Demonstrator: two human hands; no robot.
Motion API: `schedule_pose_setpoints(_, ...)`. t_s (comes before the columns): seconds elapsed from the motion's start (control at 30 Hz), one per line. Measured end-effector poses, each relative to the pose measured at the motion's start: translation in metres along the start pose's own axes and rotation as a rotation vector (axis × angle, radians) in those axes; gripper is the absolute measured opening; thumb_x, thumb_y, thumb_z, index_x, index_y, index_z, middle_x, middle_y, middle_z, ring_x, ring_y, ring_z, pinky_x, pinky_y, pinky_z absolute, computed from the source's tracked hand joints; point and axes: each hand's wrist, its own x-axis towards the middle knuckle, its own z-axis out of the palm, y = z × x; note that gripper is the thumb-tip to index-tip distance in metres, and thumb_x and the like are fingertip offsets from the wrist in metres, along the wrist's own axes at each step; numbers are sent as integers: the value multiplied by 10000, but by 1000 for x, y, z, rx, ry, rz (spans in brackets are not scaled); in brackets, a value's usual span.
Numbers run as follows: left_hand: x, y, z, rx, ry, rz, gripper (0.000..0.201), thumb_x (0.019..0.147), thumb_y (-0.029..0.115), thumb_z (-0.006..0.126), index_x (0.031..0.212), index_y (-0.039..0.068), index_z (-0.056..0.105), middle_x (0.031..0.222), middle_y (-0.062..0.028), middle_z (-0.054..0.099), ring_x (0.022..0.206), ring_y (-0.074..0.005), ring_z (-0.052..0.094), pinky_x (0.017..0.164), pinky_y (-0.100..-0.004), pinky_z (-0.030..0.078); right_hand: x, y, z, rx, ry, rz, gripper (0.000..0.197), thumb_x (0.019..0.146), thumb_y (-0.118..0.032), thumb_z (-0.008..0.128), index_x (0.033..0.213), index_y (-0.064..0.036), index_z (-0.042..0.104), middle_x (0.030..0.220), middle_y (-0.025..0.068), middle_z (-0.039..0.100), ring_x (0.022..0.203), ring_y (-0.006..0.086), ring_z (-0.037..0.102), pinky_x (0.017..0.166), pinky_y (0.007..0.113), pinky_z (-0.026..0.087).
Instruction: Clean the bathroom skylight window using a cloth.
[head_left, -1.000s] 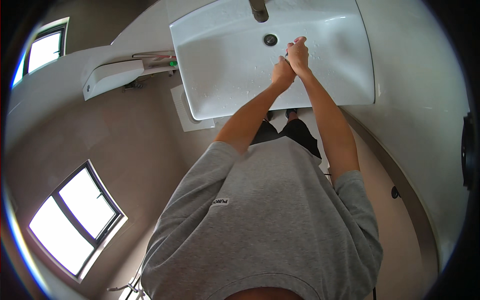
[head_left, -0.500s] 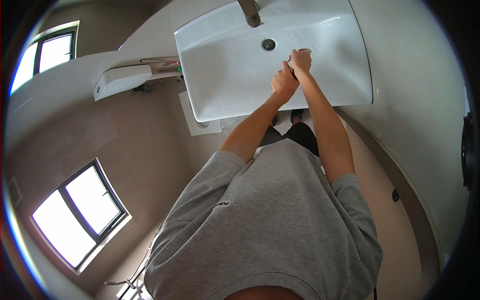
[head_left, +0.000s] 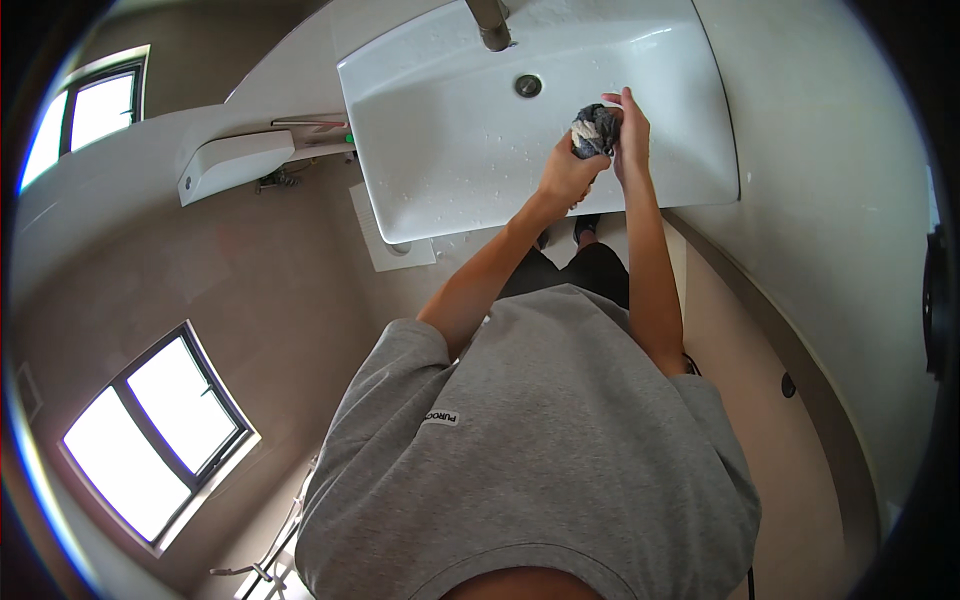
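Note:
A crumpled cloth (head_left: 594,132), dark grey with a cream patch, is bunched up over the right part of the white washbasin (head_left: 440,150). My left hand (head_left: 572,174) is closed round its lower left side. Against the cloth's right side is my right hand (head_left: 633,138), its fingers stretched out and not wrapped round it. The cloth's underside is hidden by my hands. Beyond them, the metal drain (head_left: 528,86) lies in the basin floor, with the tap (head_left: 490,25) above it at the back rim.
Water drops dot the basin. To the left, a white box-like fixture (head_left: 240,160) juts from the wall by a narrow ledge. A white squat pan (head_left: 395,245) is in the floor at the basin's left front corner. A window (head_left: 160,430) is at lower left.
The cloth, mostly hidden inside both hands before, now shows as a bunch. My right hand has opened and moved right, away from my left; the view has shifted slightly.

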Motion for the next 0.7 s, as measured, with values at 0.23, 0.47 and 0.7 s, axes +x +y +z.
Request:
schedule_pose_setpoints(0.23,-42,34,-21,-555,-568,-209,265,931,275,653,833,58,538,611,-1,476,427,-70,415,379,-220,306,-38,-40,13,659,-460,110,922,934,-765,432,1501,-38,405,1360,239,573,1243,356,580,1063,489,451)
schedule_pose_setpoints(0.47,-61,30,-72,-971,-774,-241,334,973,355,627,1023,49,501,707,5,461,485,-35,400,396,-174,298,-44,-39,69,889,-1207,-14,904,918,-676,574,1553,-95,300,1330,198,597,1241,405,572,1057,593,445)
schedule_pose_setpoints(0.7,-75,3,-181,-847,-919,-138,284,886,206,709,1011,38,517,639,22,451,486,-34,404,402,-190,302,-107,-70,170,189,-863,195,289,913,-161,664,1151,-70,529,698,26,497,710,198,583,809,435,550)
